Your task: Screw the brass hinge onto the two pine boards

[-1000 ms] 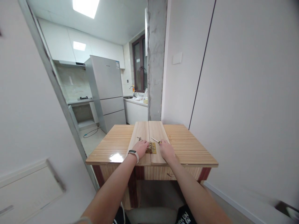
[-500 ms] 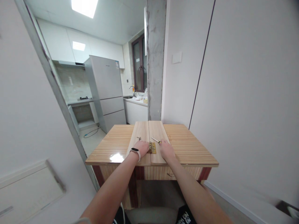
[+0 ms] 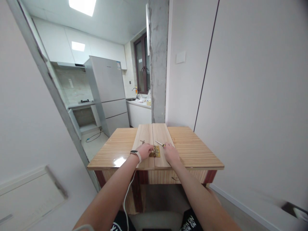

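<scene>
Two pale wooden boards (image 3: 161,132) lie side by side on the table, with a narrow seam between them. A brass hinge (image 3: 157,151) lies across that seam near the front. My left hand (image 3: 145,150), with a band on its wrist, is at the hinge's left leaf, fingertips pinched together. Whatever is between them is too small to make out. In my right hand (image 3: 171,153), just right of the hinge, a screwdriver (image 3: 159,143) is gripped by its handle, its shaft pointing to the far left. Several small screws (image 3: 142,141) lie on the left board beyond my left hand.
The striped wooden table (image 3: 192,147) has a drawer handle (image 3: 175,178) at its front. A white cable (image 3: 125,199) hangs beside my left forearm. Beyond stand a concrete pillar (image 3: 158,64) and a grey refrigerator (image 3: 108,83). White wall panels rise on the right.
My left hand has shifted slightly left, uncovering more of the hinge's left leaf. My right hand keeps the screwdriver in nearly the same place. The view has moved slightly.
</scene>
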Motion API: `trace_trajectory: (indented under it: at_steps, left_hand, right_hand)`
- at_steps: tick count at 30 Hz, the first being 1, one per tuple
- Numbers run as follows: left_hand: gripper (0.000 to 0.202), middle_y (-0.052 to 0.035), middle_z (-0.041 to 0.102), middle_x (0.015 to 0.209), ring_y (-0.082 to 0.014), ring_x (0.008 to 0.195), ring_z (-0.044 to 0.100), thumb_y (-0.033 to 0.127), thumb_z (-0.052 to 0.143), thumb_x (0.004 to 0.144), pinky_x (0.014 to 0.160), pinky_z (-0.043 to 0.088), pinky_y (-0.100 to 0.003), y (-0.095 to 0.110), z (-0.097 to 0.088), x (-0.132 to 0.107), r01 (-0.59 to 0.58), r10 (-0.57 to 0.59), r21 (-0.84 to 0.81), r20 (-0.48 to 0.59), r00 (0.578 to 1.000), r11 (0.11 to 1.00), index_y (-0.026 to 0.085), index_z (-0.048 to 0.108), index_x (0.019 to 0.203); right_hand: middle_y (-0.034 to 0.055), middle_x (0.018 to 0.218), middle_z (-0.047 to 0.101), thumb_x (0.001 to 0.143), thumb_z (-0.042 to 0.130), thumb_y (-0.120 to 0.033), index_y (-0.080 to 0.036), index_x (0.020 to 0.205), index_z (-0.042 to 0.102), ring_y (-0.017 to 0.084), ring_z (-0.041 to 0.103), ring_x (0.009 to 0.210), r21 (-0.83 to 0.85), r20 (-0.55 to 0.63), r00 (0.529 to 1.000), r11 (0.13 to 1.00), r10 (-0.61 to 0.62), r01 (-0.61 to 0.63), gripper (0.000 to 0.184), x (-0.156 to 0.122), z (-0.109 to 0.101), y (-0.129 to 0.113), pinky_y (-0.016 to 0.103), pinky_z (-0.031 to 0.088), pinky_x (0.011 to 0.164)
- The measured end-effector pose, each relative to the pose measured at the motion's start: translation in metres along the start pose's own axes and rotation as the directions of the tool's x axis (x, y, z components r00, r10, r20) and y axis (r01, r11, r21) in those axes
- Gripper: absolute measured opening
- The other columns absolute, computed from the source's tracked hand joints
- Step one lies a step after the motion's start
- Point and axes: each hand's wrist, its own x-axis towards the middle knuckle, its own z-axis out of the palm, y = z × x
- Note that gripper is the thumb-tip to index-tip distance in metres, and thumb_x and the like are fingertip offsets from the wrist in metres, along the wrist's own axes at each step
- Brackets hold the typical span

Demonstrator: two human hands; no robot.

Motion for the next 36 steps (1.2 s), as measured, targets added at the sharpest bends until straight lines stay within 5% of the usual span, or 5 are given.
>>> trace_trajectory:
  at_steps: [7, 19, 31, 36]
  left_hand:
    - [0.019, -0.0092, 0.073, 0.101, -0.0213, 0.099, 0.068, 0.019, 0.052, 0.097, 0.091, 0.05, -0.031, 0.0, 0.002, 0.001, 0.002, -0.002, 0.028, -0.001, 1.0, 1.0, 0.02, 0.071, 0.096]
    - [0.034, -0.0175, 0.073, 0.102, -0.0262, 0.1, 0.07, 0.034, 0.041, 0.104, 0.091, 0.05, -0.038, 0.001, 0.015, 0.006, 0.182, -0.179, 0.058, -0.053, 0.982, 0.982, 0.015, 0.069, 0.098]
    - [0.014, -0.0084, 0.076, 0.1, -0.0177, 0.095, 0.069, 0.017, 0.054, 0.098, 0.082, 0.05, -0.028, -0.048, 0.029, 0.001, 0.441, -0.491, -0.244, -0.215, 0.844, 0.864, 0.019, 0.068, 0.099]
    - [0.011, -0.0047, 0.076, 0.095, -0.0165, 0.089, 0.069, 0.012, 0.06, 0.092, 0.08, 0.049, -0.026, -0.056, 0.038, -0.001, 0.432, -0.507, -0.313, -0.223, 0.833, 0.846, 0.02, 0.068, 0.092]
  right_hand:
    - [0.0129, 0.117, 0.063, 0.11, 0.03, -0.036, -0.02, 0.12, 0.054, 0.021, 0.063, 0.103, -0.008, 0.032, 0.999, 1.0, 0.014, -0.014, 0.031, 0.0, -0.003, -0.002, 0.031, 0.04, 0.083]
    - [0.0116, 0.116, 0.063, 0.11, 0.031, -0.037, -0.021, 0.118, 0.054, 0.021, 0.064, 0.099, -0.013, 0.014, 1.0, 1.0, 0.012, -0.012, 0.029, 0.0, 0.0, -0.001, 0.031, 0.04, 0.081]
    - [0.0115, 0.118, 0.063, 0.11, 0.031, -0.035, -0.021, 0.118, 0.054, 0.021, 0.064, 0.101, 0.003, 0.03, 0.999, 1.0, 0.013, -0.013, 0.028, 0.0, -0.002, 0.0, 0.031, 0.041, 0.081]
    - [0.0108, 0.116, 0.064, 0.11, 0.031, -0.035, -0.021, 0.117, 0.055, 0.02, 0.064, 0.1, 0.004, 0.013, 1.0, 1.0, 0.01, -0.01, 0.028, 0.0, -0.001, 0.0, 0.03, 0.04, 0.081]
